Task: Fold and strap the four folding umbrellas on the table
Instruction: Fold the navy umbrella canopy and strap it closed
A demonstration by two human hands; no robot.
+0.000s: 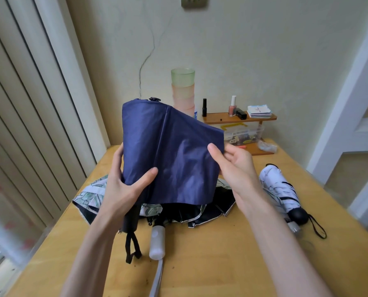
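A navy blue folding umbrella (170, 155) is held upright above the table, its canopy loose and its black handle with a wrist loop hanging below. My left hand (125, 185) grips its lower left side, thumb across the fabric. My right hand (236, 166) pinches the canopy's right edge. Beneath it lies an unfolded umbrella (208, 213) with a leaf print, a black lining and a white handle (157, 243). A white patterned umbrella (279, 189) lies rolled at the right with a black handle.
The wooden table (232, 264) meets the wall at the back. There stand stacked plastic cups (183, 91), a small wooden shelf (238, 118) with nail polish bottles and packets, and a clear box (243, 135) under it. Vertical blinds hang at the left.
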